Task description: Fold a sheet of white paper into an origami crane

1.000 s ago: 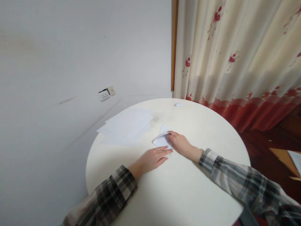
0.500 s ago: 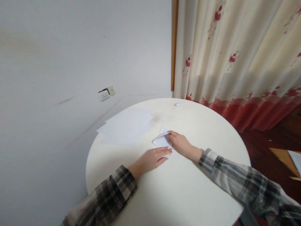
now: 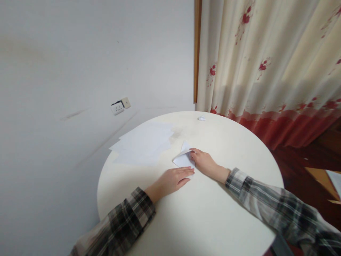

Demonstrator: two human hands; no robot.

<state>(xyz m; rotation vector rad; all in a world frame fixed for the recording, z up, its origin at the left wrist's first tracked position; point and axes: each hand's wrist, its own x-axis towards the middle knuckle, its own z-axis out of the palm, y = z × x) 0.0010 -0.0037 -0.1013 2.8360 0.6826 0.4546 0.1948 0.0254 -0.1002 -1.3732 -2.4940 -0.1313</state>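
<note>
1. The folded paper sits around the middle of the bench, a bit toward the far side. It's a small white piece with one flap lifted off the surface.
2. The right hand is at its right edge, fingers closed in a pinch on that raised flap.
3. The left hand lies flat on the near side of it, fingers stretched out straight and gripping nothing. The tips press down on the paper's near corner.
4. Left of the fold and a bit farther back, some loose white sheets are fanned out, not touching the folded paper.
5. There's a tiny crumpled scrap at the far edge of the round white bench, well away from both hands.
6. Behind all that there's a plain wall with a socket on the left and a floral curtain on the right.
</note>
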